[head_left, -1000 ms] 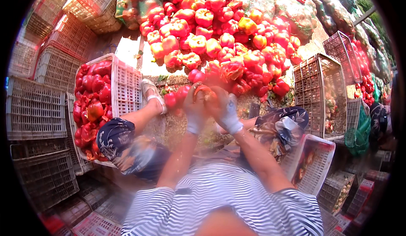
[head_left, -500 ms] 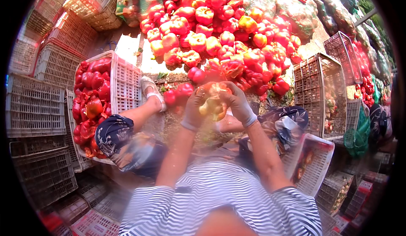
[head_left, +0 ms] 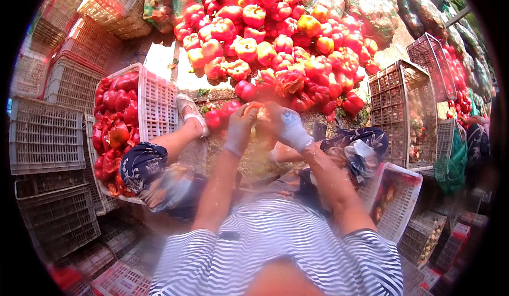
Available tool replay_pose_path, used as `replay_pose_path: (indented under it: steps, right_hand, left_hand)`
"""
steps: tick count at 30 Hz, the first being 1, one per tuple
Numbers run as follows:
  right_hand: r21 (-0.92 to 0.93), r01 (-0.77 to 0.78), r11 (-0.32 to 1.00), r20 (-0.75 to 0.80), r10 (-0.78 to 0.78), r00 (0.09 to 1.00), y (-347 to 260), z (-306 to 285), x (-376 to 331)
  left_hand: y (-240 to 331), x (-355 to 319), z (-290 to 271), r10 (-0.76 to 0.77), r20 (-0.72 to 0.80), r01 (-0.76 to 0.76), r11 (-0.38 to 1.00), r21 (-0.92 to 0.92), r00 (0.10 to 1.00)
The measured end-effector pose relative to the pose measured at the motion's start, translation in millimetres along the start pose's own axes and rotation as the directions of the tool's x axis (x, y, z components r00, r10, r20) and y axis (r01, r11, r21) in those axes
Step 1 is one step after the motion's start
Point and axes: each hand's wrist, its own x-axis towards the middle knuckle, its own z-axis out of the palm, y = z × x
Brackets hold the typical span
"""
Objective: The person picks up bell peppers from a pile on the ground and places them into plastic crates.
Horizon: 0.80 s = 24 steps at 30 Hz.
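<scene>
Between my hands, in front of the pepper heap, is an orange-red bell pepper [head_left: 260,112], blurred and partly hidden by fingers. My left hand [head_left: 241,130], in a pale glove, is closed around its left side. My right hand [head_left: 291,126], gloved too, is turned with its back up and its fingers curled in against the pepper; the fingertips are smeared by motion. Just beyond my hands spreads a large heap of red bell peppers [head_left: 254,46], a few of them yellowish. A couple of loose red peppers [head_left: 214,120] lie beside my left hand.
At my left, a tilted white crate [head_left: 158,105] holds red pepper pieces [head_left: 117,105]. Stacked crates [head_left: 46,134] line the left side. More crates [head_left: 389,118] stand at the right, with a white crate [head_left: 397,203] by my right knee. Filled mesh sacks [head_left: 371,9] lie at the back.
My right hand has rotated so that its back faces up, and it covers more of the pepper. The left hand has shifted slightly left.
</scene>
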Motion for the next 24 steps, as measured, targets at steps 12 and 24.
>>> replay_pose_path:
  steps: [12, 24]
  right_hand:
    - [0.178, -0.246, 0.953, -0.284, 0.29, 0.914, 27, 63, 46]
    - [0.979, -0.082, -0.187, 0.077, -0.037, 0.996, 31, 11, 22]
  left_hand:
    - [-76, 31, -38, 0.056, -0.282, -0.013, 0.988, 0.154, 0.958]
    - [-27, 17, -33, -0.025, 0.249, 0.005, 0.997, 0.08, 0.968]
